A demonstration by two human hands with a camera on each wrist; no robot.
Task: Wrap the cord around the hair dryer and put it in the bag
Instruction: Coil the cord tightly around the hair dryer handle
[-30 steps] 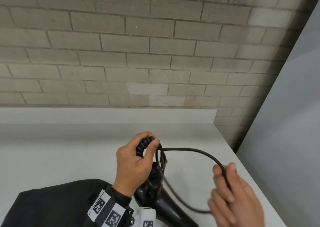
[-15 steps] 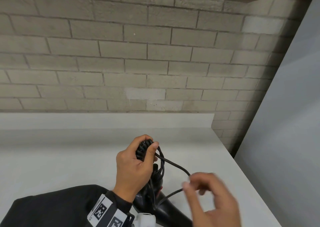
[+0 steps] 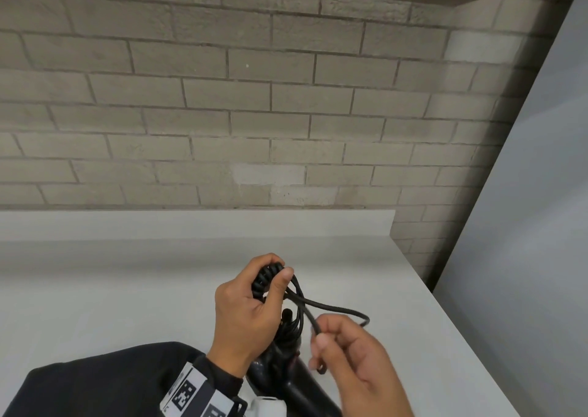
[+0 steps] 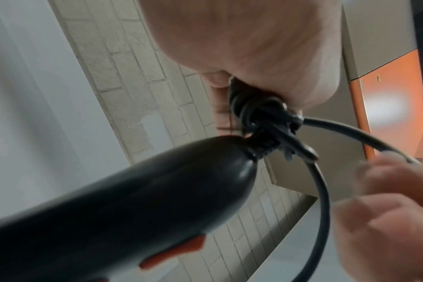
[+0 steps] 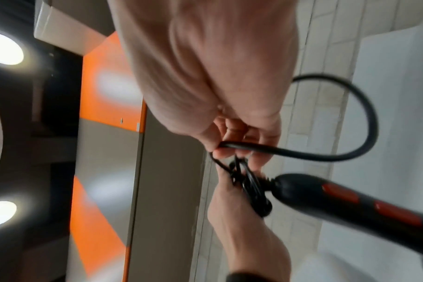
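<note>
From the head view, the left hand grips a bunch of cord loops, with the thumb on top so they cannot slip. The right hand pinches the loose cord just to the right, likely to pull one more loop in. The black hair dryer hangs below, over the near edge of the white counter. No bag can be seen for sure.

From the left wrist, the cord bunches in a knot at the end of the dryer handle.

From the right wrist, the fingers curl tight around the cord.
</note>
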